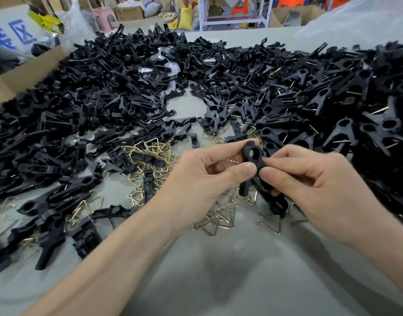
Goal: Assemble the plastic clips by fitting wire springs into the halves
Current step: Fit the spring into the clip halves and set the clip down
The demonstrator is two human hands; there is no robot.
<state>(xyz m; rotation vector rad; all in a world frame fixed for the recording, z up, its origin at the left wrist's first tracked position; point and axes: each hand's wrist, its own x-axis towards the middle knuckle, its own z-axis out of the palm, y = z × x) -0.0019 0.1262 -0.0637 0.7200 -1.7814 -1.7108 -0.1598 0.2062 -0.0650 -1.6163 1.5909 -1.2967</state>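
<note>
Black plastic fills our grip: our left hand [202, 176] and right hand [310, 179] both pinch one clip [253, 156] by its ringed head, above the grey table [218, 270]. Brass wire springs [150, 153] lie scattered just beneath and to the left. Loose clip halves [105, 87] heap beyond, with assembled clips [355, 110] piled at right.

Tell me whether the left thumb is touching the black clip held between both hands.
Touching. The head view shows the left hand with its thumb pressed against the black clip, with no gap; the right hand pinches it from the other side.
</note>
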